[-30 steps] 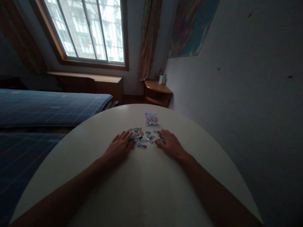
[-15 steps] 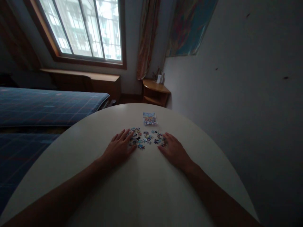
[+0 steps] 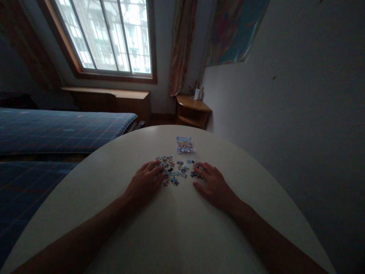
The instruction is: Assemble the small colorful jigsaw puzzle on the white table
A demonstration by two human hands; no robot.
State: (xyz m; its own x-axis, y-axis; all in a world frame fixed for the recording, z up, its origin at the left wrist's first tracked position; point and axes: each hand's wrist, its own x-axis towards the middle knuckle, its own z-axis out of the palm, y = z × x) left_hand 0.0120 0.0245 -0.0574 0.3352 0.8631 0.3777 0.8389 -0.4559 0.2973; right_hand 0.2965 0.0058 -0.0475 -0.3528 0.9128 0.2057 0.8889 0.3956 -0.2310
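1. Resting apart, backs up and fingers loosely spread, the left hand and right hand flank the work; we see neither closed on anything.
2. At the fingertips we find small, multicoloured, tabbed jigsaw pieces: a larger heap by the left, a smaller cluster by the right, a few between.
3. We judge each piece light, thin and stiff, probably card; it should slide readily, and its tabs may bend. We recommend pinching opposite edges, clear of the tabs.
4. Beneath, we note the white, smooth, round-edged table; beyond the pieces, a rectangular, colour-printed sheet or packet.
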